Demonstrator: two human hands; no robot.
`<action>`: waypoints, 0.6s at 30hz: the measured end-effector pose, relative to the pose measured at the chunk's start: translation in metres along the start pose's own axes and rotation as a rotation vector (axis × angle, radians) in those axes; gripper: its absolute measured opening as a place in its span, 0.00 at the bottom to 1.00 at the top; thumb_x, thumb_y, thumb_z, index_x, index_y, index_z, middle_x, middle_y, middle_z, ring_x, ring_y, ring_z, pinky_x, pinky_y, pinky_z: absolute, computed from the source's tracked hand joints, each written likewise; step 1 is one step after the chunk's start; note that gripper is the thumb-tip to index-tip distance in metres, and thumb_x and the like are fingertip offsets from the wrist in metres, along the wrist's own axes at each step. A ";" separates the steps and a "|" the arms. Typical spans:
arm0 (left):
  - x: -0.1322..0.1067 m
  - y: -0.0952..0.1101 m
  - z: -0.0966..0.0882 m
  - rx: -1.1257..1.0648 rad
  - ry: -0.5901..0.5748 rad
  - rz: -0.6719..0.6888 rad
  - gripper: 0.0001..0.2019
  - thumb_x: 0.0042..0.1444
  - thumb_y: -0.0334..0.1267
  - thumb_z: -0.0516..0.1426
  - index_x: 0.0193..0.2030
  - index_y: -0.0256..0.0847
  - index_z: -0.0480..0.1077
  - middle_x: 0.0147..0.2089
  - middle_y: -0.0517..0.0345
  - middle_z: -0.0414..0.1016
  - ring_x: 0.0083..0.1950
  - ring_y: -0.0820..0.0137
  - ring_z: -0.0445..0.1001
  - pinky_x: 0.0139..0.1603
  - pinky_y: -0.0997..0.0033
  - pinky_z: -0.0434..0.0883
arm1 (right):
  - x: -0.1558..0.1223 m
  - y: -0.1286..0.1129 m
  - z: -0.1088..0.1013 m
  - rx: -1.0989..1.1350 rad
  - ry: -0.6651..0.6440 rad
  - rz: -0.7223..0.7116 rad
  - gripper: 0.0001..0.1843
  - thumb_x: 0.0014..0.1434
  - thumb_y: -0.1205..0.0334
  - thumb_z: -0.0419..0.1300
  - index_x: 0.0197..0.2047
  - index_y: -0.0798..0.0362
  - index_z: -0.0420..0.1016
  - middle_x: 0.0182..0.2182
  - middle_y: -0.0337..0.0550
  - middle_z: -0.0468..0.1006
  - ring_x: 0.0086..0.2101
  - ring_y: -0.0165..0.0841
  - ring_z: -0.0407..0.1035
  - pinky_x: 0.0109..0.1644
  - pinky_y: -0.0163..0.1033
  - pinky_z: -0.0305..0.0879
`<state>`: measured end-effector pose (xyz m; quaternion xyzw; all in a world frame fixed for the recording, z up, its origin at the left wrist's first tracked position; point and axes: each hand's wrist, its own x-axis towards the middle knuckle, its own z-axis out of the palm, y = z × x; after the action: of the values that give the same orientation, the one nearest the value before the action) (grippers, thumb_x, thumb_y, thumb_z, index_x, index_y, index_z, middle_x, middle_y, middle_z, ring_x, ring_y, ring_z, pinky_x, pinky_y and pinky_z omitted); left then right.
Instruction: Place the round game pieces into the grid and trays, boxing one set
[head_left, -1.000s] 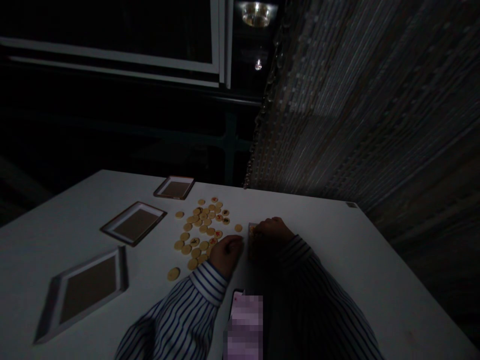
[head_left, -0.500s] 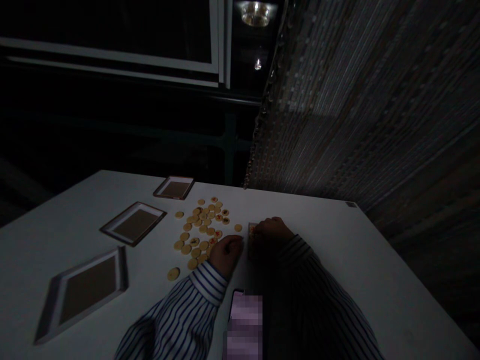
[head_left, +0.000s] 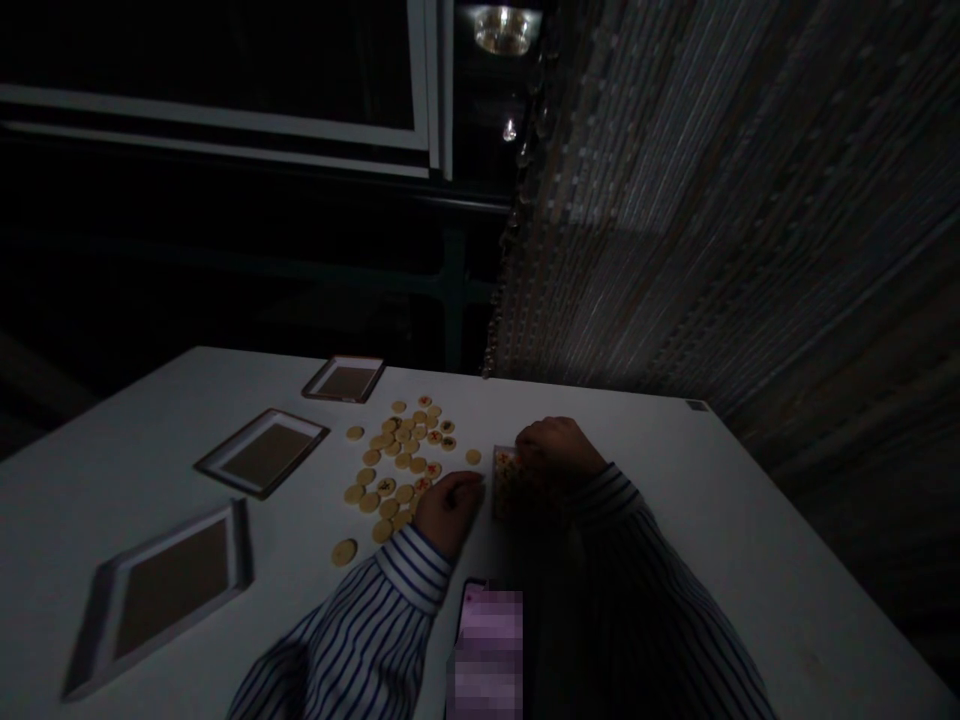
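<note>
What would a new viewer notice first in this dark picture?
Pale round discs lie scattered on the white table, bright in the dark room. The left hand rests at their right edge, the right hand at a small box beside it. Three trays line the table's left side.

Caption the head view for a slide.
In dim light, the left hand rests by scattered yellow discs; the right hand touches a small box.

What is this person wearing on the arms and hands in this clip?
Both arms wear long shirt sleeves, light with thin dark blue stripes. The left sleeve ends in a striped cuff; the right sleeve is in shadow but shows the same stripes. The left hand and right hand are bare, no gloves. Too dim to tell rings or a watch.
</note>
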<state>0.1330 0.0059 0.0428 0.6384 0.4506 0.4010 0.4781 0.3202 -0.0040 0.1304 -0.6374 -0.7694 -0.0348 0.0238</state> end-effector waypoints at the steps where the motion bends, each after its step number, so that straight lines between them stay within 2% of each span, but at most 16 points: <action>1: 0.000 0.000 0.000 0.000 0.000 0.001 0.12 0.44 0.40 0.55 0.34 0.36 0.73 0.31 0.53 0.77 0.34 0.67 0.75 0.35 0.70 0.72 | -0.002 0.001 -0.003 0.011 0.036 -0.002 0.12 0.55 0.62 0.50 0.34 0.52 0.75 0.33 0.43 0.77 0.37 0.34 0.68 0.43 0.38 0.54; 11: -0.002 0.005 -0.002 0.044 -0.013 0.033 0.13 0.46 0.41 0.54 0.35 0.35 0.72 0.32 0.52 0.77 0.35 0.67 0.75 0.35 0.69 0.72 | -0.015 0.010 -0.024 0.144 0.368 -0.034 0.11 0.55 0.63 0.51 0.35 0.54 0.74 0.33 0.44 0.77 0.37 0.33 0.67 0.46 0.38 0.55; 18: -0.002 0.002 -0.004 0.084 0.013 0.056 0.13 0.46 0.43 0.55 0.34 0.37 0.72 0.31 0.54 0.77 0.34 0.67 0.74 0.35 0.68 0.71 | -0.021 0.009 -0.032 0.186 0.448 -0.039 0.09 0.54 0.64 0.53 0.36 0.54 0.74 0.35 0.43 0.77 0.38 0.33 0.67 0.47 0.39 0.55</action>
<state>0.1292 0.0046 0.0455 0.6675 0.4522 0.3990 0.4367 0.3333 -0.0257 0.1608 -0.5937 -0.7570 -0.1045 0.2519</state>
